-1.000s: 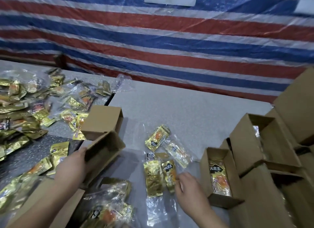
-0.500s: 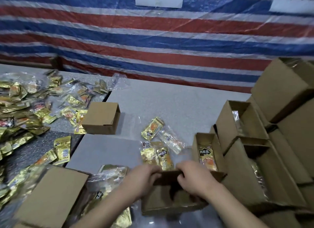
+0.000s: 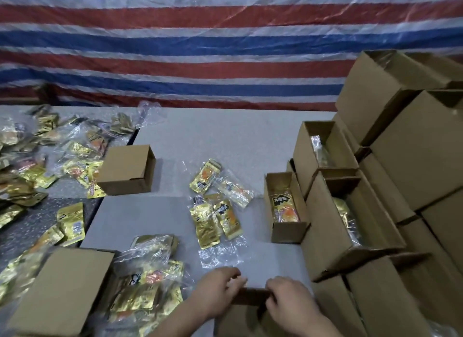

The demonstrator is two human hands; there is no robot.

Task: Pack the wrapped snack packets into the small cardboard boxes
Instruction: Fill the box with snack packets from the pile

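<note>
Head view: box [image 3: 246, 311] rim under both hands' curled fingers [image 3: 231, 277].

We count two hands [image 3: 218, 294] [image 3: 290, 304], one closed box [image 3: 125, 170], three open boxes [image 3: 285, 230] holding packets [image 3: 284, 208]

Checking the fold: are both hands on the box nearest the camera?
Touching. The head view shows left hand and right hand gripping the box's top edge.

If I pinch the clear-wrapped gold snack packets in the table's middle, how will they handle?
The clear-wrapped gold snack packets probably flop: the wrap is crinkled and loose. The glossy film looks slippery. They lie flat, so likely light and unlikely to roll.
</note>
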